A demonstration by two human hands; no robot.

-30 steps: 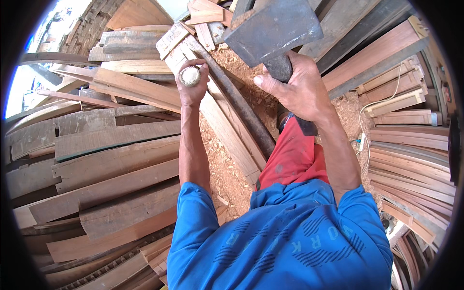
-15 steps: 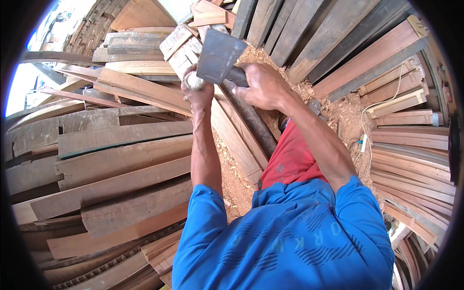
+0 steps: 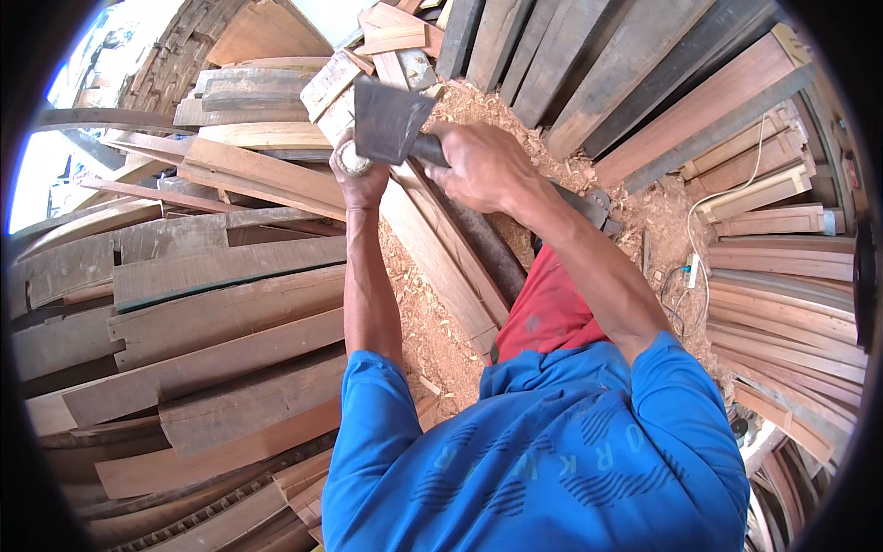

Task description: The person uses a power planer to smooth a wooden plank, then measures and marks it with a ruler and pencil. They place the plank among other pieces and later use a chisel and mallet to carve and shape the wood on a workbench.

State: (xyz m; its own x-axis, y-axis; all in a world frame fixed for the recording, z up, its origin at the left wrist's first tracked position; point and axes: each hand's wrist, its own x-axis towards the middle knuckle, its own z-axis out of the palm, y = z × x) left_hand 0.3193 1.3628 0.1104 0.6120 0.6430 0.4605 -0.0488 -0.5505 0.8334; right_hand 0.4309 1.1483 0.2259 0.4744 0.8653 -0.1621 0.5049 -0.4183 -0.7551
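While your L hand (image 3: 366, 188) has its fingers wrapped round a rod (image 3: 352, 163) w/ a pale, rough, rounded end, your R hand (image 3: 483, 166) has its fingers clamped on the dark neck of a broad-bladed tool (image 3: 391, 120), blade flat, dull dark metal. Rod's end faces up at you, long axis roughly along your line of sight, rest hidden below your fist. Tool points L from your R fist, blade overlapping the rod's R side in view; can't tell if they touch. Both show over the far part of a long pale timber (image 3: 441, 262), running diag. far L to near R beside a dark bar (image 3: 497, 253). Stacked boards (image 3: 230, 294) edge your L; btwn them & the timber lies a strip of shavings (image 3: 418, 317), w/ more floor room R of the bar
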